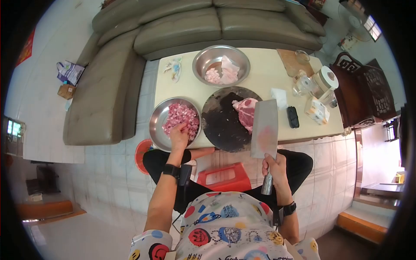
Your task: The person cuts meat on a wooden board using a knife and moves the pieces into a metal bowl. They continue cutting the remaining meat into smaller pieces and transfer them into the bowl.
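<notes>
We clench our right hand (274, 167) around a cleaver (264, 129) held upright clear of the pork slab (245, 112) just beyond it on the round board (221, 125), while our left hand (179, 134) drops diced meat (182, 116) into the bowl (157, 125) beneath its loosened fingers.

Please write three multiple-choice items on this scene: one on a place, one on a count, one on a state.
1. Where is the left hand?
A. in the bowl of diced meat
B. on the board
C. on the sofa

2. How many metal bowls stand on the table?
A. one
B. two
C. four

3. How is the cleaver held?
A. lying flat on the board
B. gripped by the right hand, blade raised
C. stuck in the meat

Answers:
1 A, the fingers rest on the diced meat.
2 B, the near bowl and the far bowl.
3 B, the hand wraps the handle, with the blade up above the table's edge.
</notes>
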A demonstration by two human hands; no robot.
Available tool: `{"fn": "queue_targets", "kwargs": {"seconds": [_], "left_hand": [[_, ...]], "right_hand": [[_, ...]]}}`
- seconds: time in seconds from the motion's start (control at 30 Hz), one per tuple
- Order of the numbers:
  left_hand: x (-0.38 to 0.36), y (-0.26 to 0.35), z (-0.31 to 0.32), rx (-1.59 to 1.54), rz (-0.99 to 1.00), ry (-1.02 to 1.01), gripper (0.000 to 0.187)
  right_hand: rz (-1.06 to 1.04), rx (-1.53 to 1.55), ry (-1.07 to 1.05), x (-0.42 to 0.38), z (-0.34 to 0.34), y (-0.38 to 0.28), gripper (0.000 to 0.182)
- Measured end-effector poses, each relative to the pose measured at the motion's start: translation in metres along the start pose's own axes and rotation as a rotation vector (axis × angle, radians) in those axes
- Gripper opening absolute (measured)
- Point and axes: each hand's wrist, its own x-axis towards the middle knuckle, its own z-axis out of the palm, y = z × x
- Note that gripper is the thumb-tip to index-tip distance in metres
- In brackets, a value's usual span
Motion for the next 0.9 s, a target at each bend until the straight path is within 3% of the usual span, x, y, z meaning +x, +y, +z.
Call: {"fn": "queue_targets", "kwargs": {"seconds": [0.03,0.1,0.13,0.2,0.33,0.5,0.63,0.73,0.8,0.83,0.9], "left_hand": [[0.001,0.006,-0.008,-0.006,0.009,-0.010,0.019],[0.000,0.023,-0.020,0.353,0.020,-0.001,0.020],[0.001,0.033,-0.024,0.345,0.030,-0.009,0.020],[0.004,0.048,-0.028,0.519,-0.089,-0.070,0.019],[0.018,0.035,-0.021,0.613,-0.024,-0.219,0.020],[0.029,0.046,-0.014,0.751,0.005,-0.146,0.021],[0.031,0.053,-0.028,0.651,0.115,-0.092,0.017],[0.036,0.063,-0.032,0.741,0.011,-0.167,0.016],[0.035,0.070,-0.030,0.756,0.237,-0.051,0.021],[0.038,0.067,-0.024,0.758,0.238,-0.050,0.021],[0.054,0.062,-0.007,0.439,0.407,-0.145,0.025]], "right_hand": [[-0.005,0.003,0.013,-0.002,-0.001,-0.001,0.020],[0.002,-0.001,0.037,-0.004,-0.005,-0.004,0.019],[-0.003,0.000,0.051,-0.005,-0.008,-0.004,0.019],[0.008,0.003,0.065,-0.005,-0.014,-0.003,0.019],[0.015,0.047,0.102,-0.008,-0.019,-0.009,0.018],[0.006,0.062,0.116,-0.008,-0.026,-0.009,0.017],[0.024,0.052,0.120,-0.007,-0.027,-0.005,0.018],[0.033,0.077,0.120,-0.007,-0.026,-0.005,0.019],[0.057,0.083,0.121,-0.009,-0.023,-0.007,0.018],[0.057,0.086,0.120,-0.009,-0.023,-0.006,0.018],[0.055,0.093,0.096,-0.009,-0.023,-0.001,0.017]]}}
